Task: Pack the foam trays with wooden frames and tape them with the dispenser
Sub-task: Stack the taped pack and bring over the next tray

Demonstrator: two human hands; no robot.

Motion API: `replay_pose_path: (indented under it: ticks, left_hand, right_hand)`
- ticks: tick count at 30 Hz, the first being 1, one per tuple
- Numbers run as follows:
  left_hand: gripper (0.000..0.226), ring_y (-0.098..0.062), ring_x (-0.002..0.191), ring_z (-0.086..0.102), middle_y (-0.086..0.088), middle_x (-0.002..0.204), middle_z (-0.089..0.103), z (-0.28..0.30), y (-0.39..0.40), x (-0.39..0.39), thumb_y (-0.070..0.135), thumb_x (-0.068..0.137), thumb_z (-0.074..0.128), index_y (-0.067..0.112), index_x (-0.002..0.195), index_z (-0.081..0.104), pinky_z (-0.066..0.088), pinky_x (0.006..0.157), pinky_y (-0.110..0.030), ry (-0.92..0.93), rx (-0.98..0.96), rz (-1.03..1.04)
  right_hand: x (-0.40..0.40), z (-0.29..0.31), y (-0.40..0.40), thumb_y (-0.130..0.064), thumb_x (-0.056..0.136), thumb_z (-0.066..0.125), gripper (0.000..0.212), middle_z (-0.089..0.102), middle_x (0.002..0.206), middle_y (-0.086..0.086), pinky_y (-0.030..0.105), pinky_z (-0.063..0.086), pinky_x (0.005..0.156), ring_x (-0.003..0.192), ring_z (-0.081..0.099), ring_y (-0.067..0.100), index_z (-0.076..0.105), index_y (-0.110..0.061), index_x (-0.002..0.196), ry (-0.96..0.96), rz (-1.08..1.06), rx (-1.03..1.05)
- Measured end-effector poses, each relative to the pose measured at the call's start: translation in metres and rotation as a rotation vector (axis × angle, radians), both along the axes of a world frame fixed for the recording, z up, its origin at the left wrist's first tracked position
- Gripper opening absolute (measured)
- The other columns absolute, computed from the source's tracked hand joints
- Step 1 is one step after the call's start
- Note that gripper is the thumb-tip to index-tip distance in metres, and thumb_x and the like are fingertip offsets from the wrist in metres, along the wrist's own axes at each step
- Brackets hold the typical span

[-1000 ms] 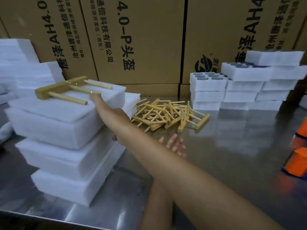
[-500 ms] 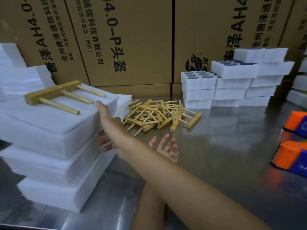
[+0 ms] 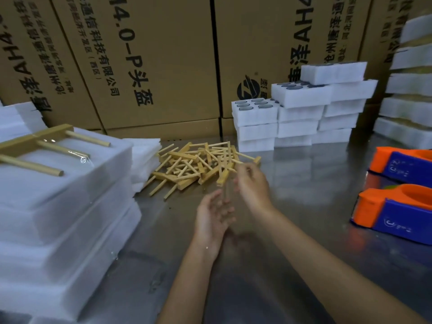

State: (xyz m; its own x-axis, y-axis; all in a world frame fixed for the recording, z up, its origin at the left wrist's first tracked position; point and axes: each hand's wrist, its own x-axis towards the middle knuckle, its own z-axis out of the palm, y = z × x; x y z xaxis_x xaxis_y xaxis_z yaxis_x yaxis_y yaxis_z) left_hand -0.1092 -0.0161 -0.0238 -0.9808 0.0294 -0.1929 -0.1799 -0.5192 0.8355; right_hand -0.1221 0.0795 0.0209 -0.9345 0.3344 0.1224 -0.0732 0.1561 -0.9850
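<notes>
A loose pile of wooden frames lies on the steel table in the middle. My right hand is at the pile's near right edge, fingers curled and blurred, pinching a wooden frame whose dowel hangs down toward my left hand. That hand is held palm up with relaxed fingers, holding nothing. Foam trays with round filled holes are stacked behind the pile to the right. Two orange and blue tape dispensers sit at the right edge.
A tall stack of white foam sheets fills the left, with one larger wooden frame on top. Printed cardboard boxes wall off the back. More foam stacks stand far right.
My right hand left the foam stack on the left and swung right to the wooden pile, where it took hold of a frame. My left hand stayed palm up near the middle.
</notes>
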Motion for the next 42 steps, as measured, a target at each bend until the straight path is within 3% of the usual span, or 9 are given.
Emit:
replay_pose_path:
  ticks: [6, 12, 16, 19, 23, 31, 34, 37, 42]
  left_hand:
    - [0.016, -0.019, 0.064, 0.057, -0.005, 0.085, 0.061, 0.039, 0.051, -0.066, 0.017, 0.099, 0.048, 0.021, 0.089, 0.058, 0.047, 0.053, -0.026, 0.219, -0.689, -0.020]
    - [0.043, -0.026, 0.094, 0.056, -0.015, 0.128, 0.049, 0.102, 0.104, -0.191, 0.014, 0.092, 0.051, 0.016, 0.135, 0.043, 0.044, 0.068, -0.029, 0.515, -1.284, 0.037]
    - [0.068, -0.034, 0.129, 0.042, -0.016, 0.147, 0.028, 0.121, 0.123, -0.271, 0.016, 0.090, 0.052, 0.023, 0.152, 0.024, 0.047, 0.098, -0.037, 0.441, -1.494, 0.065]
    - [0.073, -0.035, 0.137, 0.036, -0.016, 0.155, 0.023, 0.119, 0.130, -0.312, 0.021, 0.092, 0.055, 0.026, 0.155, 0.018, 0.042, 0.107, -0.041, 0.333, -1.567, -0.032]
    - [0.061, -0.033, 0.126, 0.050, -0.015, 0.143, 0.045, 0.108, 0.135, -0.329, 0.020, 0.091, 0.063, 0.021, 0.146, 0.037, 0.046, 0.097, -0.035, 0.404, -1.557, 0.056]
    - [0.045, -0.028, 0.110, 0.056, -0.010, 0.128, 0.054, 0.121, 0.097, -0.239, 0.025, 0.084, 0.072, 0.026, 0.127, 0.057, 0.039, 0.077, -0.028, 0.580, -1.455, 0.262]
    - [0.040, -0.019, 0.093, 0.047, -0.004, 0.118, 0.050, 0.114, 0.066, -0.169, 0.034, 0.081, 0.075, 0.030, 0.118, 0.059, 0.035, 0.075, -0.025, 0.647, -1.435, 0.332]
    - [0.034, -0.005, 0.078, 0.043, 0.007, 0.101, 0.043, 0.090, 0.039, -0.094, 0.042, 0.079, 0.075, 0.039, 0.108, 0.056, 0.030, 0.062, -0.016, 0.699, -1.397, 0.353]
    - [0.034, -0.008, 0.085, 0.044, 0.013, 0.097, 0.037, 0.038, 0.022, 0.002, 0.046, 0.076, 0.077, 0.045, 0.102, 0.055, 0.034, 0.065, -0.022, 0.667, -1.379, 0.281]
  right_hand:
    - [-0.023, -0.060, 0.081, -0.020, 0.096, 0.049, 0.014, 0.065, 0.081, 0.007, 0.032, 0.040, 0.067, 0.087, 0.062, 0.035, 0.053, -0.016, 0.083, -0.099, -0.306, 0.121]
    - [-0.037, -0.068, 0.081, -0.031, 0.092, 0.048, 0.011, 0.048, 0.061, -0.015, 0.032, 0.030, 0.058, 0.058, 0.041, 0.011, 0.051, -0.026, 0.083, -0.073, -0.287, 0.241]
    - [-0.040, -0.071, 0.085, -0.033, 0.095, 0.044, 0.017, 0.048, 0.058, -0.014, 0.032, 0.030, 0.052, 0.055, 0.041, 0.006, 0.048, -0.029, 0.079, -0.064, -0.281, 0.219]
    - [-0.043, -0.071, 0.084, -0.037, 0.095, 0.041, 0.018, 0.051, 0.059, -0.011, 0.032, 0.032, 0.057, 0.056, 0.046, 0.006, 0.048, -0.030, 0.079, -0.085, -0.262, 0.239]
    - [-0.045, -0.074, 0.088, -0.040, 0.092, 0.037, 0.016, 0.051, 0.061, -0.012, 0.030, 0.034, 0.063, 0.063, 0.047, 0.013, 0.048, -0.033, 0.082, -0.090, -0.246, 0.282]
    - [-0.052, -0.074, 0.092, -0.032, 0.093, 0.042, 0.017, 0.065, 0.073, -0.001, 0.040, 0.052, 0.068, 0.073, 0.061, 0.027, 0.053, -0.025, 0.082, -0.074, -0.255, 0.153]
    - [-0.054, -0.074, 0.094, -0.028, 0.094, 0.042, 0.020, 0.068, 0.077, 0.007, 0.048, 0.056, 0.070, 0.072, 0.063, 0.035, 0.058, -0.021, 0.083, -0.088, -0.240, -0.004]
    - [-0.054, -0.065, 0.103, -0.017, 0.098, 0.043, 0.022, 0.064, 0.074, 0.013, 0.037, 0.050, 0.052, 0.054, 0.058, 0.021, 0.057, -0.018, 0.080, -0.050, -0.207, -0.279]
    - [-0.032, -0.048, 0.124, -0.030, 0.100, 0.043, 0.021, 0.065, 0.081, 0.003, 0.026, 0.045, 0.051, 0.059, 0.060, 0.016, 0.058, -0.017, 0.093, -0.040, -0.075, -0.693]
